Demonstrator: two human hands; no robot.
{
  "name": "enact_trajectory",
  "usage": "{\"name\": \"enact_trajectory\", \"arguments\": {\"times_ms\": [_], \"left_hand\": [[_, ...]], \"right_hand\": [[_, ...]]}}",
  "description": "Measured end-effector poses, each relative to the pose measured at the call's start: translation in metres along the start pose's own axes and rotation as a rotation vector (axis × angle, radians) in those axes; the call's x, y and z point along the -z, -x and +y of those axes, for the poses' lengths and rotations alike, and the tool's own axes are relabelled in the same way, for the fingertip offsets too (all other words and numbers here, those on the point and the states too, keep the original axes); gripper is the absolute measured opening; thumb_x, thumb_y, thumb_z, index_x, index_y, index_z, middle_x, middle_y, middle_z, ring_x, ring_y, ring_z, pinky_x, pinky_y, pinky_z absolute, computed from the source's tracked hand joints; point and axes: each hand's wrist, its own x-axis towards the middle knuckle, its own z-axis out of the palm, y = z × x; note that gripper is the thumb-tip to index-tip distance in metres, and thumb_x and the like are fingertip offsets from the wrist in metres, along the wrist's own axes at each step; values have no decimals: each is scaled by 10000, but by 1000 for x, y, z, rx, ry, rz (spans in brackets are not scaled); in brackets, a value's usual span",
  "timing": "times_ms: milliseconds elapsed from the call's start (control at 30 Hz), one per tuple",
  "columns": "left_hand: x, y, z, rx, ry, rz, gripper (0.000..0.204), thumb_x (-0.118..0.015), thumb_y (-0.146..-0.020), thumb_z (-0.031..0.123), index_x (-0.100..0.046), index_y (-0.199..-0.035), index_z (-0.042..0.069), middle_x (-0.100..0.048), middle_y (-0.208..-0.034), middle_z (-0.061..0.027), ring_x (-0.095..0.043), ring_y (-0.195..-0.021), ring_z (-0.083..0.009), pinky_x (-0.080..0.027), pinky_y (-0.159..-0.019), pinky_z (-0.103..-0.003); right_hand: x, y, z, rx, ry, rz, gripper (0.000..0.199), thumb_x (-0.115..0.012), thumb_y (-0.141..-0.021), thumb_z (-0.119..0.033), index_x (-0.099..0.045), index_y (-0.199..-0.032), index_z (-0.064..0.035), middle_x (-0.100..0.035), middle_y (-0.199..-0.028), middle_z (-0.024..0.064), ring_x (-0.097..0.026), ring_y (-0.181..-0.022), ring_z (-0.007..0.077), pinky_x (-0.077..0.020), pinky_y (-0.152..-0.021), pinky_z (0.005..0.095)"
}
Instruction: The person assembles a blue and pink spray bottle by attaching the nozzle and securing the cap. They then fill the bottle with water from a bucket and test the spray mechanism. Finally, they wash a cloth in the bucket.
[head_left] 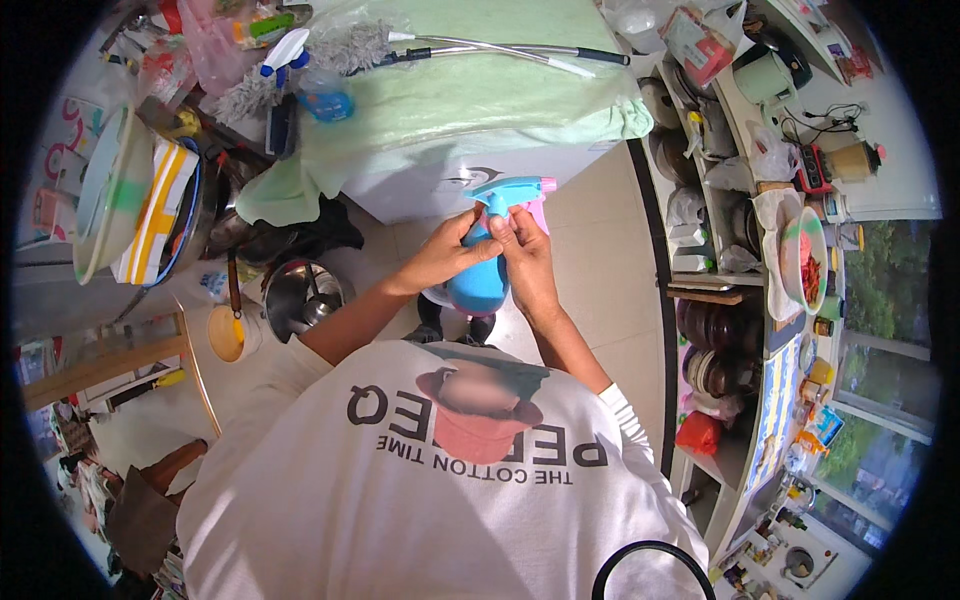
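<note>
Both my hands are around a blue spray bottle (478,284) held in front of my chest. Its trigger head (508,190) is light blue, with a pink nozzle pointing right. My left hand (450,246) grips the bottle's left side, fingers curled behind it. From the right, my right hand (524,256) holds the neck, its thumb near the left thumb just below the head. A pink piece (538,212) shows behind my right fingers; I cannot tell whether it belongs to the bottle.
Ahead stands a chest under a pale green cover (480,95), with duster poles (500,52) and another spray bottle (325,98) on top. Shelves with pots (705,340) line the right. A metal basin (300,300) and a yellow bucket (228,335) sit at the left.
</note>
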Motion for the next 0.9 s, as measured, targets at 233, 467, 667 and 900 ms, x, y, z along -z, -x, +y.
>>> {"name": "enact_trajectory", "arguments": {"times_ms": [233,467,667,900], "left_hand": [[-5,1,-21,100,-35,55,270,-518,-918,255,-529,-1056,24,-545,-908,-9,-470,-823,-73,-421,-733,-244],[0,-5,-26,42,77,4,228,-483,-935,228,-534,-1008,18,-584,-875,-29,-536,-813,-92,-443,-741,-253],[6,-2,-14,22,-2,-49,226,-526,-911,239,-556,-952,19,-600,-863,-29,-525,-806,-88,-435,-722,-262],[8,8,-8,13,-62,-36,204,-544,-899,220,-549,-939,20,-577,-841,-18,-505,-782,-86,-426,-713,-258]], "right_hand": [[13,19,13,-177,44,63,425,-553,-901,-285,-497,-1223,-13,-544,-1178,94,-487,-1094,172,-346,-955,261],[61,39,-10,-224,569,-150,425,-646,-817,-274,-564,-1150,-23,-599,-1118,149,-582,-1001,251,-462,-812,297],[53,27,-106,398,777,123,263,-665,-788,-121,-625,-1030,-26,-642,-1015,116,-600,-962,223,-460,-826,315],[22,16,-223,1002,428,-72,358,-649,-799,-126,-556,-1083,71,-598,-1078,192,-566,-1033,266,-462,-847,347]]}}
